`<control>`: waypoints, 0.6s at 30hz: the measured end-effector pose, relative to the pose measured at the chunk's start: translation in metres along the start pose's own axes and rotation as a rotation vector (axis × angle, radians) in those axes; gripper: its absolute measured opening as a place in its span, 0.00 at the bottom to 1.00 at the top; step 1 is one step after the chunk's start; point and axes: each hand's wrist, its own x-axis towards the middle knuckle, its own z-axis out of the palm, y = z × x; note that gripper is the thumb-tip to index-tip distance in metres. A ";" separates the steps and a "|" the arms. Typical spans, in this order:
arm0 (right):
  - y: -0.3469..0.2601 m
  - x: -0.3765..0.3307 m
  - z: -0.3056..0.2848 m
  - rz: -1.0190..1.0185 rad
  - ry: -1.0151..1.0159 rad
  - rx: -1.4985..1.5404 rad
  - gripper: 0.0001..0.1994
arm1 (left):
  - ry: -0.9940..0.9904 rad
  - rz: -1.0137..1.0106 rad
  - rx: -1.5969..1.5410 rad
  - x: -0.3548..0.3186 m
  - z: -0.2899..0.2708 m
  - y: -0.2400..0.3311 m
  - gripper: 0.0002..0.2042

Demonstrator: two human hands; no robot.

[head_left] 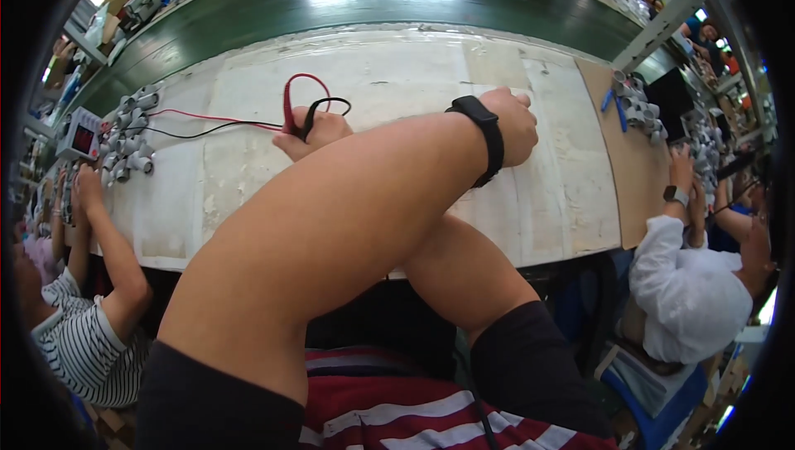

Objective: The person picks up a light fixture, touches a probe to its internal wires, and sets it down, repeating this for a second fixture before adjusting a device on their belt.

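While the forearms are crossed above the pale worktop, a red wire and a black wire are held in the right hand, whose grip is closed around them. Both wires are looped up past the knuckles; from the hand their long axis is laid leftward, roughly crosswise to the body, toward a cluster of grey fittings and a small meter; their far ends are hidden among these. Through the crossing, the right hand is placed nearer to the meter than the left hand is. The left forearm is passed over the right forearm and stretched rightward, its wrist ringed by a black wristband. The left hand's fingers are largely turned away, so whether anything is grasped there cannot be told.
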 end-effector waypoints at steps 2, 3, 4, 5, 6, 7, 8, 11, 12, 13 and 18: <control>0.004 0.007 0.003 -0.039 -0.001 -0.053 0.13 | -0.087 -0.025 0.022 -0.005 0.000 -0.006 0.15; 0.006 0.007 0.004 -0.054 -0.014 -0.039 0.13 | -0.092 -0.057 0.023 -0.008 -0.004 -0.007 0.14; 0.007 0.004 0.005 -0.035 -0.012 -0.018 0.12 | -0.096 -0.096 0.030 -0.013 -0.010 -0.008 0.14; 0.008 0.003 0.006 -0.016 -0.014 0.001 0.12 | -0.098 -0.137 0.036 -0.019 -0.015 -0.011 0.14; 0.016 0.004 0.008 -0.038 -0.038 0.008 0.12 | -0.104 -0.165 0.053 -0.026 -0.022 -0.014 0.14; 0.034 0.006 0.009 0.010 -0.103 0.498 0.10 | -0.084 -0.196 -0.081 -0.030 -0.025 -0.015 0.15; 0.041 0.007 0.010 0.070 -0.182 0.986 0.09 | -0.060 -0.238 -0.211 -0.036 -0.032 -0.018 0.16; 0.058 0.012 0.006 0.023 -0.238 0.925 0.07 | 0.275 -0.367 -0.568 -0.072 -0.062 -0.010 0.26; 0.058 0.012 0.005 0.001 -0.241 0.894 0.06 | 0.428 -0.432 -0.612 -0.090 -0.077 0.000 0.25; 0.060 0.009 0.006 0.007 -0.246 0.894 0.06 | 0.581 -0.496 -0.657 -0.114 -0.087 0.009 0.25; 0.000 -0.004 0.015 -0.307 0.046 0.539 0.07 | 1.206 -1.009 -1.387 -0.284 -0.056 0.009 0.19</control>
